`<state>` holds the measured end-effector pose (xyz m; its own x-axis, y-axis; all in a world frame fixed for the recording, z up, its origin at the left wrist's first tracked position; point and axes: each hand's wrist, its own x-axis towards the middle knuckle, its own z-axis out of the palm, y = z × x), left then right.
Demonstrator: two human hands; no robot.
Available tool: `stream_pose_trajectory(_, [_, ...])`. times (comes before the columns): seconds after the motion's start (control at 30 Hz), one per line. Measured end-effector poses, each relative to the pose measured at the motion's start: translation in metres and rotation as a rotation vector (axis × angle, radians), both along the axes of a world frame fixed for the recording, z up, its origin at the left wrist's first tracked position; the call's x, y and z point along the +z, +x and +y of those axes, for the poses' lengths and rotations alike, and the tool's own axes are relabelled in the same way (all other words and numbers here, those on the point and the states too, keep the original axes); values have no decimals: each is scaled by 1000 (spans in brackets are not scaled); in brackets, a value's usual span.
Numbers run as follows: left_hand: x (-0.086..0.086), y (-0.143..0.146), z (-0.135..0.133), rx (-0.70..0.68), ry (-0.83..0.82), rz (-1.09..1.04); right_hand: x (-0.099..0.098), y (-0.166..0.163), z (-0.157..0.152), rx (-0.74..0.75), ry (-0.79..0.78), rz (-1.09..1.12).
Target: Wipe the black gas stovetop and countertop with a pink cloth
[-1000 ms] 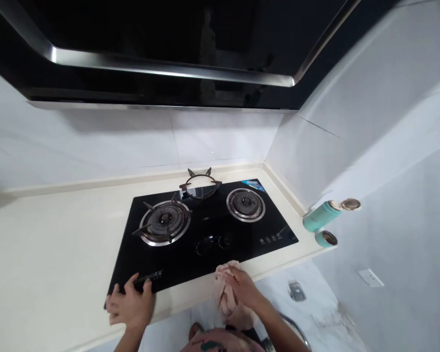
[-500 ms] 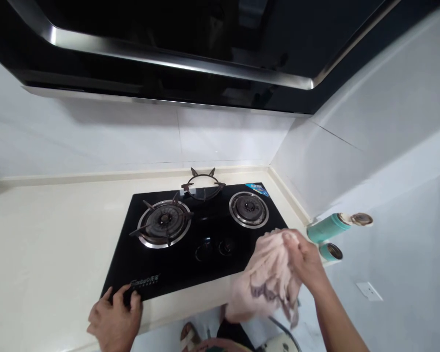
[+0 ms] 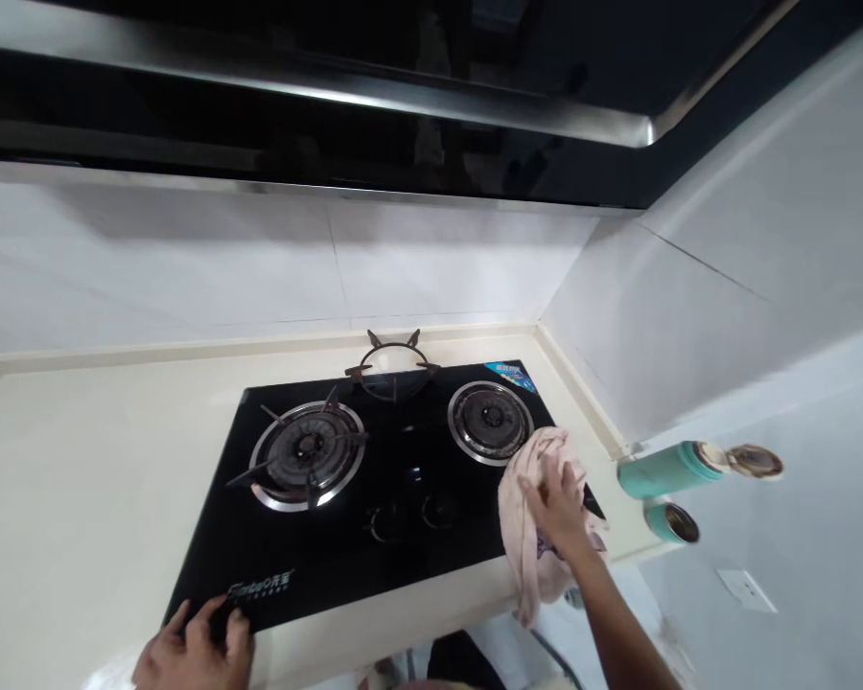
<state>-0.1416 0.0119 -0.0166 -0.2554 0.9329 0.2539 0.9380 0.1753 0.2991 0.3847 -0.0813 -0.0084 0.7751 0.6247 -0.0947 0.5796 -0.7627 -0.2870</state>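
My right hand [image 3: 557, 498] presses a pale pink cloth [image 3: 528, 537] flat onto the front right corner of the black glass gas hob [image 3: 374, 556], fingers spread over it. Part of the cloth hangs over the counter's front edge. My left hand [image 3: 194, 652] rests on the hob's front left corner with its fingers curled on the glass, holding nothing. The left burner [image 3: 306, 455] carries a pan support. The right burner [image 3: 490, 420] is bare. A loose pan support [image 3: 392, 367] lies at the back of the hob.
The hob sits in a cream countertop [image 3: 79, 479] against white wall tiles. A black extractor hood [image 3: 331, 86] hangs above. At the right, a teal flask [image 3: 672, 470] with its lid open and a teal cup [image 3: 668, 522] stand by the counter's end.
My right hand has carried the cloth from the counter's front edge up and right, then set it down on the hob's right corner. My left hand has stayed on the left corner.
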Motion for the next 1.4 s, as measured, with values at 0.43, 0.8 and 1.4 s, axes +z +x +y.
stream_pose_trajectory(0.43, [-3,-5,1,-5,24,61,-10,94,46,91,-42,-176])
stream_pose_trajectory(0.8, [-2,0,-3,-13,-2,21,-46,-90,-22,486,572,19])
stream_pose_trajectory(1.4, [-13,-8,-12,-54,137,82,72,68,245,473,-63,-81])
